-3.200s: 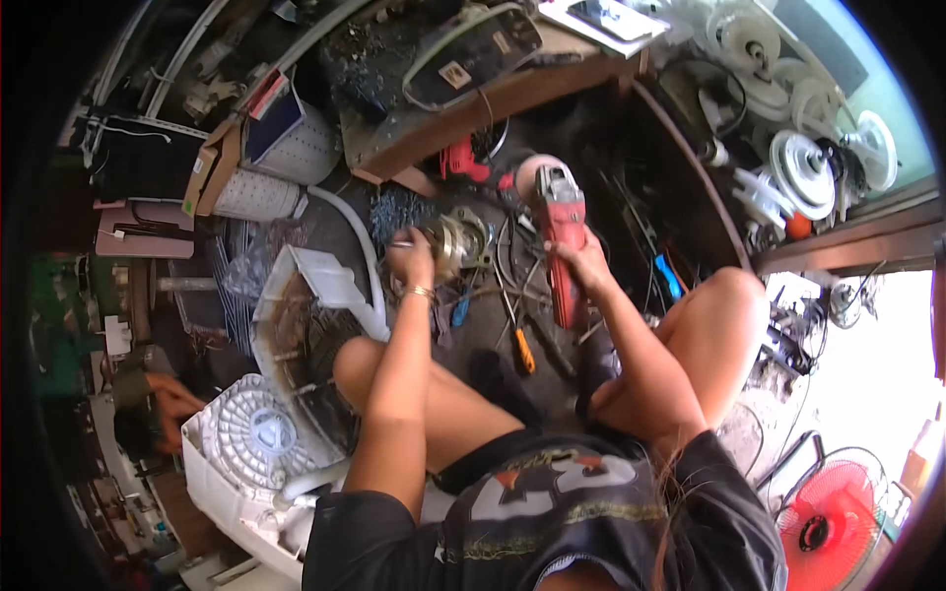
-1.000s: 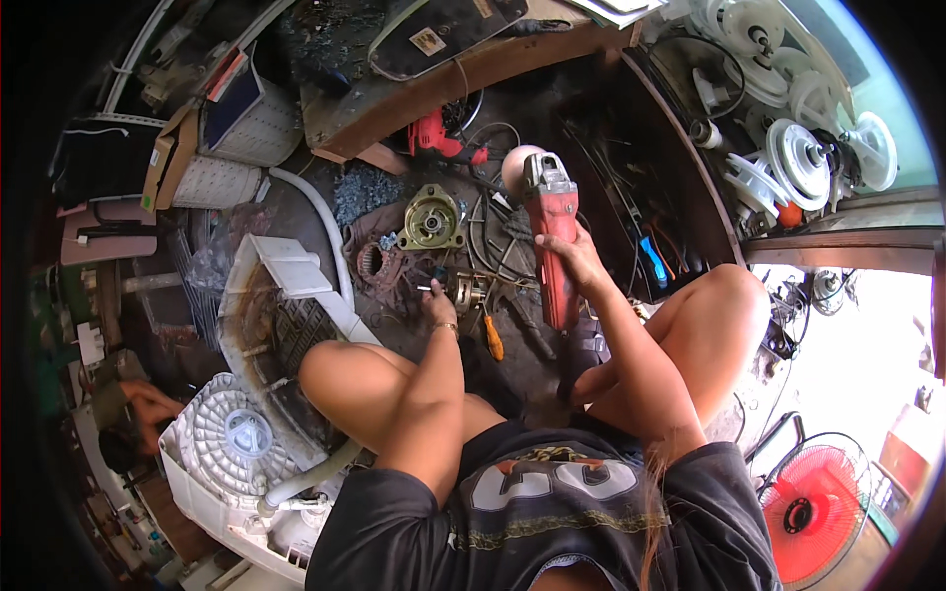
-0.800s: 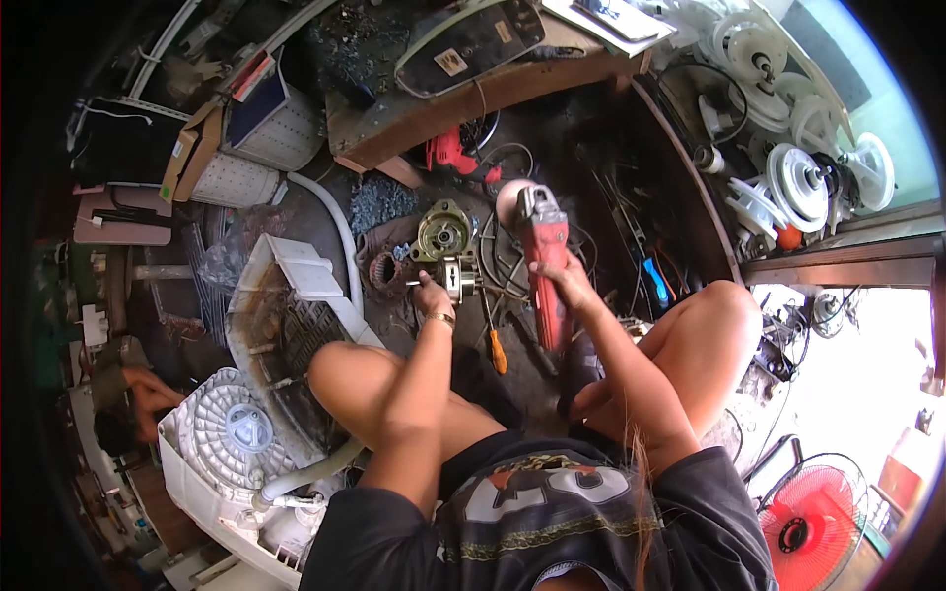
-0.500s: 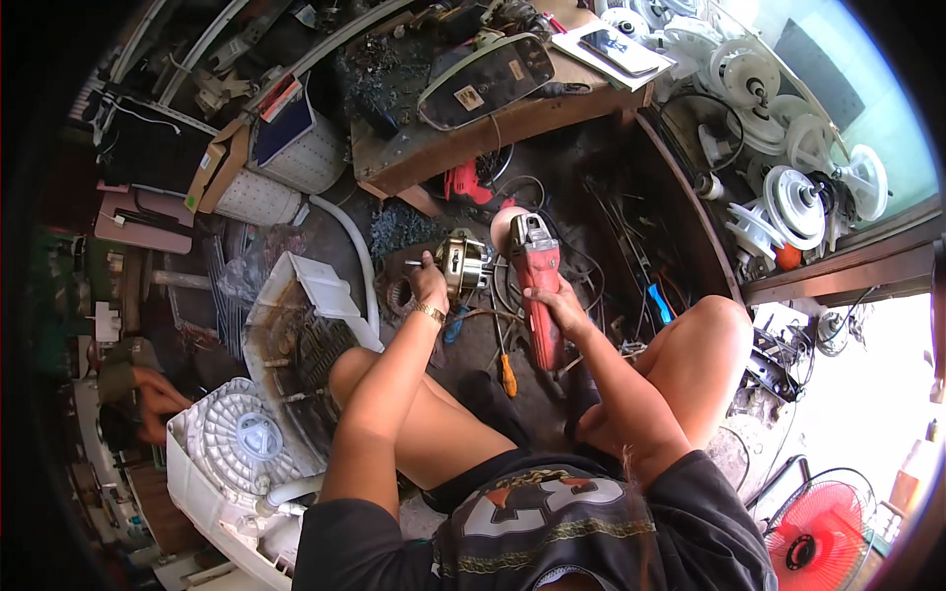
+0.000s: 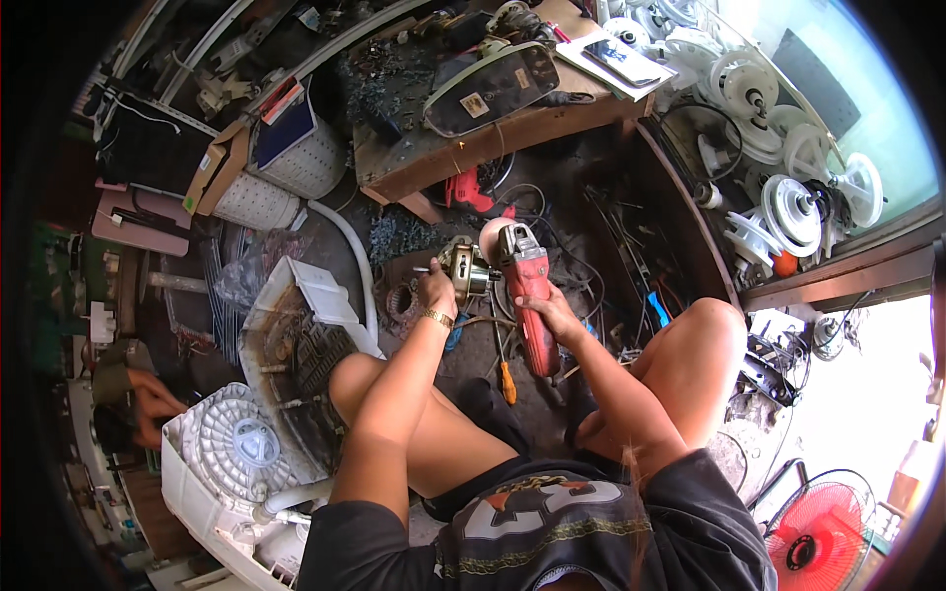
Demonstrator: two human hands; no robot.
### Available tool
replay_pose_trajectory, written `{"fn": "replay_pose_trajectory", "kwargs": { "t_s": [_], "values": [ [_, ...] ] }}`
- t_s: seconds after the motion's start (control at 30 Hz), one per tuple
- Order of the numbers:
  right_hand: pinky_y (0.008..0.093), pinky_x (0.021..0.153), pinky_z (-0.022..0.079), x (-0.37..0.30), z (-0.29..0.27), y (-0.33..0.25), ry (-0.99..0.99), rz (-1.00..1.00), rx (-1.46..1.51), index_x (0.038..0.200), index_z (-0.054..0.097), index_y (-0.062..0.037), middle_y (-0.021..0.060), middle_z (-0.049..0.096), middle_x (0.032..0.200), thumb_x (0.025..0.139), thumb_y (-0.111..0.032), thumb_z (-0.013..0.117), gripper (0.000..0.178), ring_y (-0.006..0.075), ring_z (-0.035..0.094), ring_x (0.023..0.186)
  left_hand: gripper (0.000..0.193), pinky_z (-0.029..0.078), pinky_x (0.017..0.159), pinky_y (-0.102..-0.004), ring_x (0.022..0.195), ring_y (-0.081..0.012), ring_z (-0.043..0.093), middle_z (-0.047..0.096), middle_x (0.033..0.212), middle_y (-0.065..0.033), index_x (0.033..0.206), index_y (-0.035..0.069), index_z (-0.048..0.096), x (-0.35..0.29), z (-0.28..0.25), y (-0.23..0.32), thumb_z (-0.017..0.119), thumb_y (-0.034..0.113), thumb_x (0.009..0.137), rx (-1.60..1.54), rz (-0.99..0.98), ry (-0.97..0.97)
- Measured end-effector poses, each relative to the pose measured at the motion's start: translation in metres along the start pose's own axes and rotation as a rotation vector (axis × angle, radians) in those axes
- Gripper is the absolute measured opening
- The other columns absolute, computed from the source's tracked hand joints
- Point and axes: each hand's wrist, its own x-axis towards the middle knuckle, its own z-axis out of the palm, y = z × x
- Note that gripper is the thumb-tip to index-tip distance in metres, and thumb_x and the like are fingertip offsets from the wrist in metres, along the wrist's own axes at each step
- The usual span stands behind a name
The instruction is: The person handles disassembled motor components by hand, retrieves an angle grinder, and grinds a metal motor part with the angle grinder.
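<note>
My left hand (image 5: 436, 290) is wrapped round a shiny metal electric motor (image 5: 461, 264), whose thin shaft sticks out toward the left. In my right hand (image 5: 558, 315) is a red angle grinder (image 5: 533, 295), gripped by its body with the head pointing away from me. Its round pinkish disc (image 5: 495, 234) sits just beyond and right of the motor; whether the two touch I cannot tell. Below them on the floor lies a screwdriver (image 5: 506, 382) with an orange handle. A motor's winding ring (image 5: 401, 302) lies left of my left hand.
A wooden bench (image 5: 473, 153) stands ahead, with a red power tool (image 5: 471, 192) beneath it. Cables lie around the grinder. At my left are white washing machine parts (image 5: 232, 433); a red fan (image 5: 810, 542) stands at lower right. White pulleys (image 5: 791, 212) are piled at far right.
The grinder has tilted, its head shifting left toward the motor and a little nearer to me. The motor has turned slightly in my left hand. A small orange speck now shows at the bench edge.
</note>
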Motion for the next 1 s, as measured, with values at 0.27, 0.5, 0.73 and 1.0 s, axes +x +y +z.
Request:
{"fn": "replay_pose_trajectory", "kwargs": {
  "t_s": [0.27,0.5,0.73,1.0],
  "values": [
    [0.0332,0.089,0.049,0.003,0.0,0.004,-0.019,0.005,-0.022,0.131,0.055,-0.007,0.0051,0.065,0.114,0.078,-0.02,0.08,0.061,0.0167,0.061,0.1,0.062,0.048,0.096,-0.0458,0.115,-0.043,0.061,0.064,0.124,-0.0291,0.12,-0.01,0.062,-0.002,-0.007,0.005,0.048,0.048,0.102,-0.004,-0.043,0.007],
    [0.0333,0.089,0.05,0.001,-0.005,0.003,0.003,0.027,-0.027,0.131,0.055,-0.0064,0.0056,0.065,0.113,0.077,-0.021,0.081,0.062,0.0173,0.061,0.1,0.061,0.049,0.094,-0.0432,0.113,-0.0388,0.063,0.064,0.124,-0.0272,0.122,-0.011,0.059,-0.014,-0.009,0.013,0.05,0.046,0.103,-0.06,-0.027,-0.021],
    [0.0333,0.085,0.051,0.002,-0.012,-0.001,0.022,-0.008,-0.026,0.131,0.055,-0.0061,0.0053,0.065,0.111,0.077,-0.021,0.08,0.062,0.0165,0.061,0.096,0.061,0.046,0.098,-0.04,0.115,-0.0302,0.061,0.062,0.128,-0.0232,0.126,-0.01,0.057,-0.008,-0.007,0.013,0.054,0.045,0.102,-0.151,-0.099,-0.099],
    [0.0335,0.086,0.052,0.0,-0.014,-0.008,0.013,0.06,0.024,0.131,0.055,-0.0069,0.0051,0.065,0.113,0.077,-0.019,0.08,0.061,0.0159,0.061,0.098,0.057,0.047,0.097,-0.0393,0.116,-0.0285,0.061,0.062,0.129,-0.0211,0.129,-0.009,0.056,0.01,-0.011,0.0,0.053,0.042,0.103,-0.157,-0.113,-0.104]
  ]
}}
